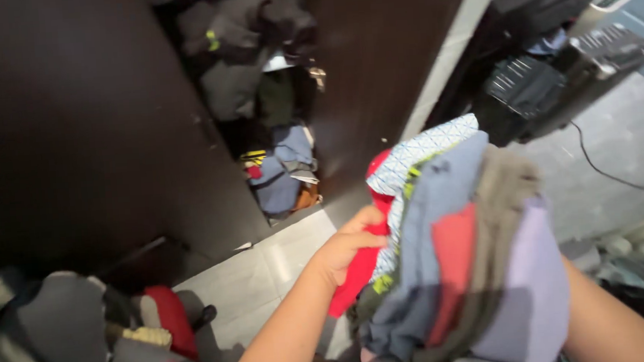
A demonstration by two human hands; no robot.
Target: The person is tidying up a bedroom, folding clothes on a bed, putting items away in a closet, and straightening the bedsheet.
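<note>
1. Left hand grip: fingers closed on the front of a stack of folded clothes, thumb pressed on a red piece.
2. Right hand hidden behind the stack; only the forearm shows at lower right, so can't tell its grip.
3. Stack is held upright, mid-air, above the tiled floor; bottom edge cut off.
4. Dark wardrobe stands open w/ crammed clothes, hard to make out.
5. Clothes heap at lower left, blurred.

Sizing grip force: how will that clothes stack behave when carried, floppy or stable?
Likely floppy: the clothes stack sags and its edges droop unevenly. Layers may slide apart, since the left hand pinches only the red piece at one side. Probably bulky rather than heavy. The right hand is hidden behind it.
</note>
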